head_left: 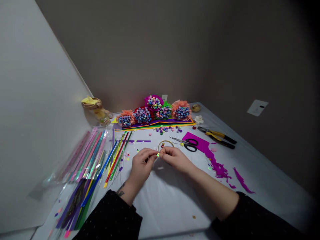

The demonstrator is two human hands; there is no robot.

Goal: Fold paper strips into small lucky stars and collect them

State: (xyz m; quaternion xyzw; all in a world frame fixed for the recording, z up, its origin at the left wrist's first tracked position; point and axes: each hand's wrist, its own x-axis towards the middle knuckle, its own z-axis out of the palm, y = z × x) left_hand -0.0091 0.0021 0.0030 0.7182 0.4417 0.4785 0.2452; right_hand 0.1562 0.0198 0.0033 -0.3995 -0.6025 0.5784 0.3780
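Scissors point(188, 145) and gold hoop point(165, 143) lie beyond the left hand point(141, 164) and right hand point(175, 159), pinching a tiny sequin point(158, 154).

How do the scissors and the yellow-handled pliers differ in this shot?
The scissors have black loop handles and bare silver blades, while the pliers have straight yellow grips. The scissors' handles lie on the magenta paper; the pliers lie off it, farther right. Both rest flat on the white table cover.
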